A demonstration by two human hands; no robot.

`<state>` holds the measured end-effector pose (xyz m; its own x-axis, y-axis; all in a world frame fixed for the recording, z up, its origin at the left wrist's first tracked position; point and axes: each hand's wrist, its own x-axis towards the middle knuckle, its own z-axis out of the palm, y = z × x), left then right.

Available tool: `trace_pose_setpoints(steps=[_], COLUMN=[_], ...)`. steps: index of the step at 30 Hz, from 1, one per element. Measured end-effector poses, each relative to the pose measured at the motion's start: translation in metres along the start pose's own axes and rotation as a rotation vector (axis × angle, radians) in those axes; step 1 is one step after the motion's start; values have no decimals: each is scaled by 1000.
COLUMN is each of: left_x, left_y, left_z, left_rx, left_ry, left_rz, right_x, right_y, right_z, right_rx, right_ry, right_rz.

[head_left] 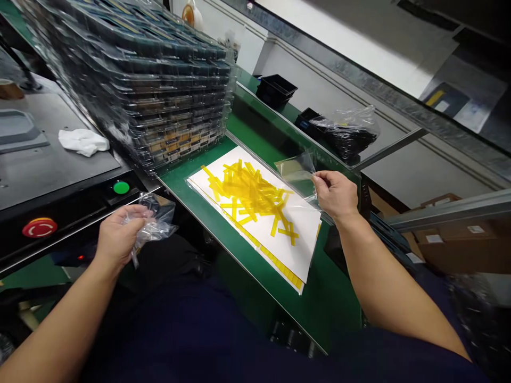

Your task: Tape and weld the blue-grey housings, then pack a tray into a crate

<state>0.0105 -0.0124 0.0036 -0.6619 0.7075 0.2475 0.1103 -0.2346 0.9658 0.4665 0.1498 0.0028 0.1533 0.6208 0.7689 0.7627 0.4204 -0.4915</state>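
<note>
One wad of crumpled clear plastic (162,223) is pinched between the thumb and fingers of the left hand (122,229), just in front of the black machine (85,199). A thin clear sheet (296,168) is gripped by a corner in the right hand (338,196), above the far right part of the desk (319,308). The hands are held well apart, each closed on its own piece of plastic.

Between and beyond them, the desk is seen as a smooth green top, edged with a pale metal strip. On it, white paper (297,260) is laid at a slant, and its middle is covered by a loose heap of yellow strips (251,189), crossed over one another. More yellow is shown in a row along the paper's near edge.

To the left, a red button (40,227) and a green button (121,187) are set in the machine's front, and a crumpled white cloth (83,142) is left on its grey top. Beside the paper, a tall stack of clear trays (175,101) is piled up.

Farther back, black bins (276,89) are placed near the pale wall (331,93), and a dark bundle (351,135) is wrapped in clear plastic. At the right, brown boxes (459,244) are stored.
</note>
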Motion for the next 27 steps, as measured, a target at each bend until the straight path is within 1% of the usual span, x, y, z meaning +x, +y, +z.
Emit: trace_pose_setpoints(steps=[2,3,5,7,8,10,12,13,15,17,18,19,20,22,23,25,27], left_x=[-8,-13,-23,-34,-38,-43,-43,-43,-42,-45,-48,-52,-55,-63,-66,-69,-69], left_y=[0,0,-1,-3,-5,-10,-17,-21,-29,-35,-39,-43,-47,-58,-64,-75,-85], left_z=[3,5,10,15,17,16,7,0,-17,-33,-39,-45,-48,-52,-54,-58,-66], left_rx=[22,35,52,19,-22,-141,-283,-356,-489,-574,-591,-596,-598,-595,-587,-547,-485], left_ry=[-106,-177,-316,-395,-404,-353,-275,-227,-127,-23,10,12,-11,-75,-93,-81,-21], left_rz=[-27,-31,-22,-12,-27,-91,-174,-226,-353,-484,-540,-585,-622,-676,-685,-680,-653], right_x=[-10,-19,-42,-72,-89,-123,-155,-170,-197,-218,-225,-231,-234,-238,-239,-241,-243], right_y=[-25,-42,-87,-138,-164,-213,-249,-261,-275,-276,-275,-273,-272,-272,-273,-275,-274], right_z=[7,13,31,54,66,90,112,122,142,160,167,173,178,185,187,194,207], right_rx=[117,195,373,583,683,855,931,920,868,823,815,818,827,854,856,824,792], right_ry=[47,56,34,-55,-101,-254,-418,-489,-597,-694,-739,-781,-815,-871,-898,-955,-961], right_rz=[-99,-160,-285,-383,-428,-498,-564,-601,-686,-738,-741,-733,-712,-640,-581,-433,-224])
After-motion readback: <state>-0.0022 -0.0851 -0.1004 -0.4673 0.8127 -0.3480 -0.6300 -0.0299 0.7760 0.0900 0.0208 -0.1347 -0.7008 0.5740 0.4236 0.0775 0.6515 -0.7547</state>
